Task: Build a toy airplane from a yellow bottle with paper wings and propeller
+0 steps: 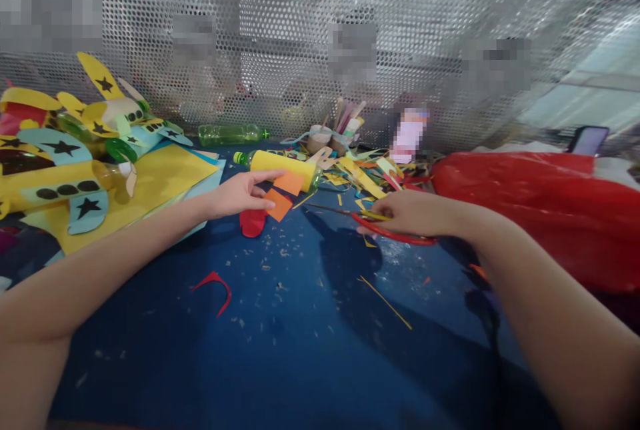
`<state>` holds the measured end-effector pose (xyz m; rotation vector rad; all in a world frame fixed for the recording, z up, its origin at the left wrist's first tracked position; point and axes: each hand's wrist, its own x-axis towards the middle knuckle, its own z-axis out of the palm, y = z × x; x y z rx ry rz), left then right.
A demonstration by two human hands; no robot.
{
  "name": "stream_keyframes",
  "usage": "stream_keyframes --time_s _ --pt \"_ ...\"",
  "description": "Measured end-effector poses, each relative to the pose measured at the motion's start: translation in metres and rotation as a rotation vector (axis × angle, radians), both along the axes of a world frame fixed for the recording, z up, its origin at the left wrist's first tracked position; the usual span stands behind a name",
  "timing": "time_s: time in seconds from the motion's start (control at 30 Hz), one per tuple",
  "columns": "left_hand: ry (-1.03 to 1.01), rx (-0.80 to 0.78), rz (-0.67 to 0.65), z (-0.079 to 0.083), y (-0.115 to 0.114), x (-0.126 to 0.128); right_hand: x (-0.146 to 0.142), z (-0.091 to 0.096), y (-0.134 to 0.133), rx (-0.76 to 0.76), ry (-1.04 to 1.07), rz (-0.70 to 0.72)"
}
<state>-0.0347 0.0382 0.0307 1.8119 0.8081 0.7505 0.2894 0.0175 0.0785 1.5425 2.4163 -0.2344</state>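
Observation:
My left hand (237, 194) pinches small orange paper pieces (280, 207), two of which show, between thumb and fingers. Behind them a green plastic bottle wrapped in yellow paper (273, 165) lies on its side. Just below the left hand is a red paper piece (253, 223) with a rounded end. My right hand (413, 213) is closed round a pair of scissors (393, 235) with red handles. Their thin blades point left toward the orange paper and are a little apart from it. Whether the blades are spread cannot be made out.
Paper planes made from bottles (60, 180) and yellow sheets (165, 180) crowd the left. Paper scraps (365, 177), cups of sticks (320, 140) and a green bottle (230, 135) lie along the perforated metal screen (300, 17). A red plastic bag (540, 217) covers the right side of the blue table (280, 363).

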Motion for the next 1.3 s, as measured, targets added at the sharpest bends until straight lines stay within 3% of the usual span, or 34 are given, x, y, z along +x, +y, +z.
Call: stream_keyframes --time_s 0.1,0.17,0.23,0.3,0.37,0.47,0.57,0.67,0.73,0.83,1.0,1.1,1.3 --pt "0.008 -0.031 -0.039 0.0 -0.007 0.006 0.009 -0.01 0.012 -0.016 0.024 0.009" --pt "0.015 -0.07 -0.063 0.0 -0.013 0.011 0.005 -0.014 0.013 0.065 0.082 -0.038" --pt "0.017 -0.1 -0.089 -0.001 -0.019 0.016 -0.009 -0.017 0.009 0.238 0.247 -0.111" --pt "0.016 -0.112 -0.111 -0.003 -0.025 0.022 -0.029 -0.022 0.001 0.303 0.589 -0.106" --pt "0.009 -0.093 -0.12 -0.007 -0.03 0.026 -0.048 -0.029 -0.008 0.11 0.869 -0.053" --pt "0.038 -0.02 -0.084 -0.013 -0.036 0.03 -0.059 -0.039 -0.011 -0.082 1.039 -0.088" --pt "0.095 0.046 -0.019 -0.018 -0.037 0.032 -0.047 -0.046 -0.001 -0.008 0.967 -0.166" --pt "0.107 0.076 0.017 -0.024 -0.037 0.032 -0.031 -0.049 0.012 0.226 0.637 -0.186" --pt "0.091 0.115 0.036 -0.028 -0.037 0.033 -0.029 -0.051 0.014 0.404 0.479 -0.127" --pt "0.056 0.164 0.059 -0.031 -0.036 0.035 -0.042 -0.05 0.003 0.562 0.55 0.027" --pt "0.002 0.067 0.043 -0.029 -0.035 0.038 -0.075 -0.05 -0.031 0.293 0.795 0.278" --pt "-0.016 0.029 0.05 -0.027 -0.037 0.039 -0.082 -0.056 -0.039 0.226 0.814 0.271" --pt "-0.05 -0.029 0.052 -0.027 -0.039 0.039 -0.077 -0.071 -0.026 0.144 0.952 0.192"
